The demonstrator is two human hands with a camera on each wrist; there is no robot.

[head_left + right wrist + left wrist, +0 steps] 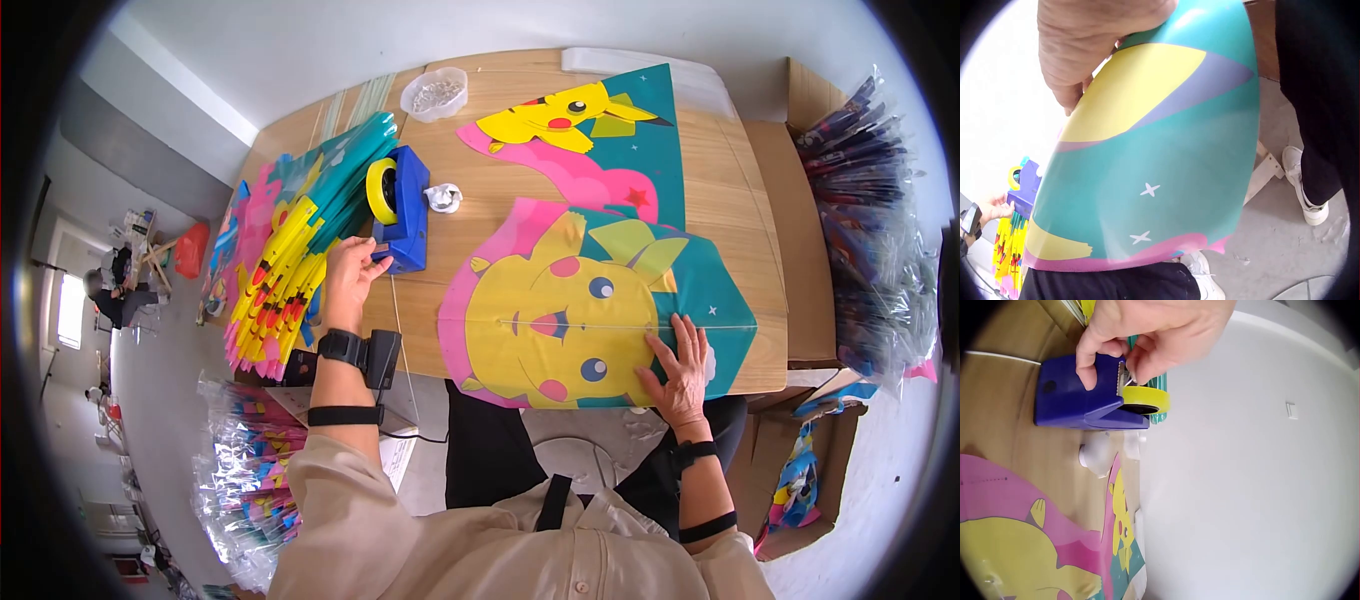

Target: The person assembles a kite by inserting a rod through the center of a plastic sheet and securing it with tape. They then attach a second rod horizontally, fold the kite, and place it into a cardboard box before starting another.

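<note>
Left of centre in the head view, the left hand (352,272) pinches the tape end at the blue plastic tape dispenser (405,222), whose long axis runs up-frame. The right hand (682,368) lies flat on the yellow cartoon kite (560,320), lower right on the wooden worktop (735,180).

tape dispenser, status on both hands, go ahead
Left hand pinching tape end at blue plastic tape dispenser. Right hand flat on near yellow cartoon kite. Nothing between them.
</note>
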